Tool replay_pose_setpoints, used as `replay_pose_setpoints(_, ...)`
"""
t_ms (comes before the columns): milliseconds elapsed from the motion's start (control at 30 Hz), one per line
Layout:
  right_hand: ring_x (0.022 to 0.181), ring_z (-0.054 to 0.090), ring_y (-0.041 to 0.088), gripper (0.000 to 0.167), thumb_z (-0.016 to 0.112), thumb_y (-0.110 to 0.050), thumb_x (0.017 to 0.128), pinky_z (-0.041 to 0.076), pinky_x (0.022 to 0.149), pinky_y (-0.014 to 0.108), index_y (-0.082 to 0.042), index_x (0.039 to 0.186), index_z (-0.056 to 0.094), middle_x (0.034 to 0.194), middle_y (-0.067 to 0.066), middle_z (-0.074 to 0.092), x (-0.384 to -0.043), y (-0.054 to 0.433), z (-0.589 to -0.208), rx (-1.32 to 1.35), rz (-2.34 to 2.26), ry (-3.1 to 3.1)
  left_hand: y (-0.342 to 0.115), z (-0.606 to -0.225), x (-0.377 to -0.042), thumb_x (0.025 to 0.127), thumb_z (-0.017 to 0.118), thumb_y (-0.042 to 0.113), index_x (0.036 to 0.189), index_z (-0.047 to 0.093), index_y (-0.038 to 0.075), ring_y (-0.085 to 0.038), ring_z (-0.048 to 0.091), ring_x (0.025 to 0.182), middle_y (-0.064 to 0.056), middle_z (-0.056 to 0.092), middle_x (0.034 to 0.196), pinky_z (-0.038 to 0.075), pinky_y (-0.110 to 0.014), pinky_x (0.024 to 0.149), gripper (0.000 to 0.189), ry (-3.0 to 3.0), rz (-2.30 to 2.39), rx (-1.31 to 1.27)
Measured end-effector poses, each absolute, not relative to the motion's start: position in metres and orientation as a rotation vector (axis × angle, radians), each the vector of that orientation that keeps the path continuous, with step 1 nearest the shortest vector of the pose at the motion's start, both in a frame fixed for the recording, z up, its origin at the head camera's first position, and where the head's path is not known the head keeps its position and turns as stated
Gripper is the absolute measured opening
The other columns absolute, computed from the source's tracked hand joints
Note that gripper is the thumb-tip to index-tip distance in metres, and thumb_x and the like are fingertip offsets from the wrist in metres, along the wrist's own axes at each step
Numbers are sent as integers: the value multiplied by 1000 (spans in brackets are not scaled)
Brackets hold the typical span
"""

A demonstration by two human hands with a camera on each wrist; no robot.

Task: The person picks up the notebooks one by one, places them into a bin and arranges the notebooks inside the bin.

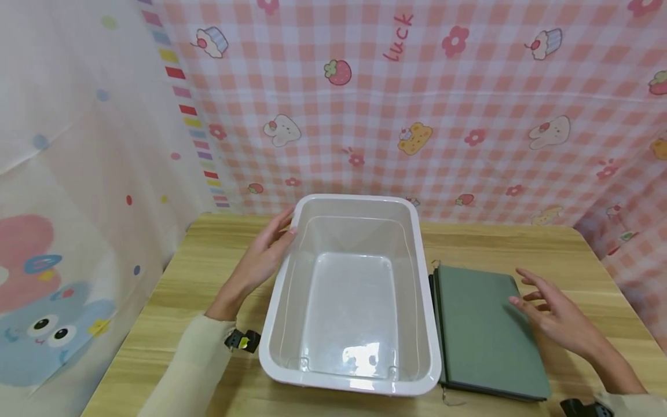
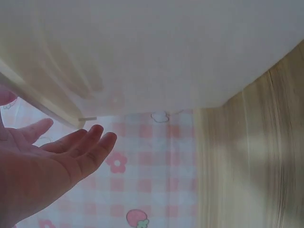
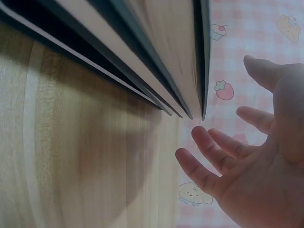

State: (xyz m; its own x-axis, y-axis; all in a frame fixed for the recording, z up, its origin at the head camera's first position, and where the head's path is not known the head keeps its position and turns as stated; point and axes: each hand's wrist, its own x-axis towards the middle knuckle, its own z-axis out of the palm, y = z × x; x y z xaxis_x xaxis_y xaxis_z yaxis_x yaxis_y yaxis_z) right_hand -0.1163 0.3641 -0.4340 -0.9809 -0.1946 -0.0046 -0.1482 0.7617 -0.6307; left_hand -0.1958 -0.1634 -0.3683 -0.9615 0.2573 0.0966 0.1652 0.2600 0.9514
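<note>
A deep white plastic bin [image 1: 354, 313] stands on the wooden table, its inside bare. Beside its left rim is my left hand [image 1: 263, 258], fingers extended along the outer wall; the left wrist view shows this hand [image 2: 57, 161] close to the bin's side [image 2: 156, 52], fingers loosely spread. To the bin's right lies a stack of books with a green hardcover [image 1: 484, 330] on top. My right hand [image 1: 563, 318] hovers at the stack's right edge, fingers relaxed and apart. In the right wrist view the hand [image 3: 251, 166] holds nothing, near the page edges of several books [image 3: 166, 52].
The wooden table [image 1: 172, 324] carries the bin and books. A pink checked cloth [image 1: 365, 116] hangs behind it, and a pale patterned cloth [image 1: 78, 174] hangs at the left. Thin ribbon ends [image 1: 450, 399] stick out from the books.
</note>
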Motion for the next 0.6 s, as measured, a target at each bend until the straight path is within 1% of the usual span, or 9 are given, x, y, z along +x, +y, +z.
replay_pose_setpoints(100, 111, 54, 47, 70, 55, -28, 102, 50, 71, 28, -4, 157, 19, 144, 36, 33, -117, 363, -436, -270, -1028, 2854, -161, -366, -197, 105, 47, 28, 156, 31, 18, -35, 48, 131, -14, 39, 154, 47, -50, 99, 55, 2357, 1865, 419)
replay_pose_setpoints(167, 111, 54, 47, 70, 54, -26, 103, 51, 69, 31, -3, 157, 18, 144, 36, 32, -117, 363, -437, -275, -1036, 2828, -159, -365, -198, 105, 47, 29, 156, 31, 18, -38, 48, 130, -16, 39, 153, 47, -51, 99, 54, 2325, 1871, 406)
replay_pose_setpoints(200, 111, 54, 48, 69, 54, -25, 103, 52, 68, 31, -2, 157, 18, 144, 37, 31, -118, 363, -437, -282, -1041, 2818, -157, -364, -198, 105, 47, 29, 156, 32, 18, -39, 47, 131, -16, 38, 154, 46, -51, 99, 54, 2314, 1871, 398)
replay_pose_setpoints(367, 112, 53, 50, 68, 52, -20, 104, 52, 66, 28, -1, 157, 16, 144, 38, 30, -119, 365, -439, -320, -1097, 2761, -152, -364, -201, 104, 48, 34, 155, 36, 20, -32, 43, 135, -7, 28, 160, 43, -49, 104, 54, 2323, 1833, 323)
replay_pose_setpoints(433, 112, 53, 51, 67, 51, -19, 104, 53, 66, 29, 0, 157, 15, 144, 38, 30, -119, 365, -440, -327, -1115, 2741, -150, -364, -203, 104, 47, 34, 155, 35, 20, -32, 43, 135, -5, 26, 162, 42, -50, 104, 54, 2310, 1828, 305)
replay_pose_setpoints(600, 114, 52, 53, 67, 49, -21, 105, 52, 67, 29, 0, 157, 14, 145, 39, 28, -119, 365, -442, -319, -1124, 2703, -148, -367, -205, 106, 43, 30, 157, 31, 19, -41, 44, 133, -6, 20, 164, 41, -56, 105, 54, 2231, 1853, 301)
